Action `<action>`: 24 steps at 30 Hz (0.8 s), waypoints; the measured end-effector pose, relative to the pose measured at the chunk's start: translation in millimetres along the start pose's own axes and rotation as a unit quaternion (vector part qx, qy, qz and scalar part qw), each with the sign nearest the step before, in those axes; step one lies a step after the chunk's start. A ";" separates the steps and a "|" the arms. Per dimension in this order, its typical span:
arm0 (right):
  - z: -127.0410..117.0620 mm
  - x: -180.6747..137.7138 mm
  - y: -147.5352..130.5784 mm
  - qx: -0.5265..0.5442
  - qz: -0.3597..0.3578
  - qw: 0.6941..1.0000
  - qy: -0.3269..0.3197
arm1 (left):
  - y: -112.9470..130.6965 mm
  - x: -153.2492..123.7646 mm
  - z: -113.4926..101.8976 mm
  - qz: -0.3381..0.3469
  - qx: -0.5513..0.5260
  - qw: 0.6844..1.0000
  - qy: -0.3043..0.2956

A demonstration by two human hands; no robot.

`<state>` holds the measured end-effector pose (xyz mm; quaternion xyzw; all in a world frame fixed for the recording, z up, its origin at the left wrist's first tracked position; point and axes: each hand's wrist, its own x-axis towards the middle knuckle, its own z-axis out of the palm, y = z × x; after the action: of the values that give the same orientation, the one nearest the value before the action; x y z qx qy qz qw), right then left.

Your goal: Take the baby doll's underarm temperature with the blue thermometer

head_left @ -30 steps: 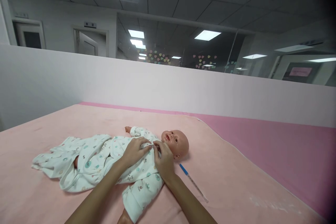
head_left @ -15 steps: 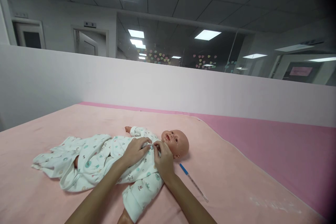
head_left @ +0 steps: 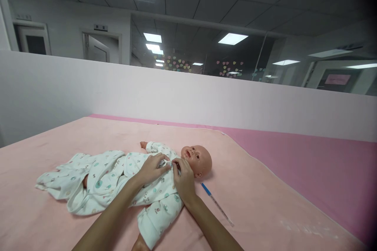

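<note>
A baby doll (head_left: 200, 159) lies on its back with its head to the right, dressed in a white printed baby outfit (head_left: 156, 190). At the upper chest, just below the doll's chin, my left hand (head_left: 153, 168) pinches the front of the outfit. Close beside it my right hand (head_left: 183, 174) has its fingertips closed on the cloth near the collar. The fingertips of both hands nearly meet, and the small piece between them is too fine to make out. One bare doll hand (head_left: 143, 145) shows past the far sleeve.
A thermometer-like clear stick with a blue cap (head_left: 218, 205) lies right of my right forearm. Beneath everything is a peach blanket (head_left: 265, 204) over a pink mat (head_left: 330, 164). A white low wall (head_left: 188, 98) borders the back, with a glass partition beyond.
My left thumb and fingers have shifted slightly at the collar, with a little more gap between them. My right hand, the doll and the capped stick stay in place.
</note>
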<state>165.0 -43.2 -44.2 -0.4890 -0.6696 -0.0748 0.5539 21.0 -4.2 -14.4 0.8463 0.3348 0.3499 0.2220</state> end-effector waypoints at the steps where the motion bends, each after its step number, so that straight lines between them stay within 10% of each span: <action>1: 0.0 0.0 0.3 0.001 0.001 1.000 -0.001 | 0.5 -0.1 0.1 0.000 0.003 1.000 0.002; 15: -2.8 0.6 -2.8 -0.023 -0.015 1.000 -0.004 | 3.2 -0.9 -2.4 0.003 -0.057 0.998 0.013; 24: -9.8 4.5 -10.7 -0.043 -0.114 0.988 -0.099 | 1.7 -17.0 -28.0 -0.014 -0.154 0.984 -0.089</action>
<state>164.1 -52.4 -32.1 -0.4382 -0.7685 -0.1173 0.4512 -8.0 -13.6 -2.5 0.8248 0.2680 0.3178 0.3832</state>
